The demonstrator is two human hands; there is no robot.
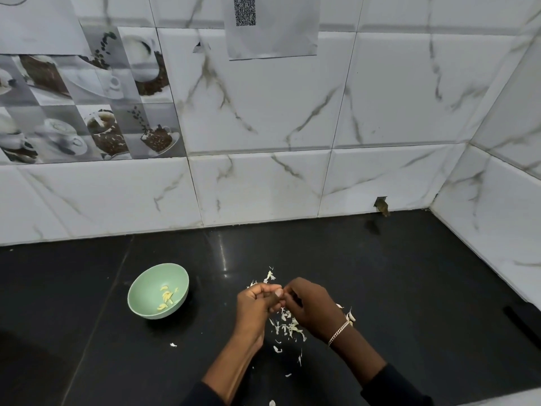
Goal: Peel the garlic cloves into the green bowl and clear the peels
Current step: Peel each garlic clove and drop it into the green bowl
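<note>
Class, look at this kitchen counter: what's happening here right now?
A person is peeling garlic by hand. The left hand and right hand meet above a scatter of peels on the black counter, fingers closed together; any clove between them is hidden. The green bowl, to the left, already holds a few peeled cloves. The peels aren't cleared yet.

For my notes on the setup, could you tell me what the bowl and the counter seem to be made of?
The bowl looks like matte plastic: an even pale green with no glare, though glazed ceramic is possible. The counter looks like polished black stone, since it mirrors a streak of light.
</note>
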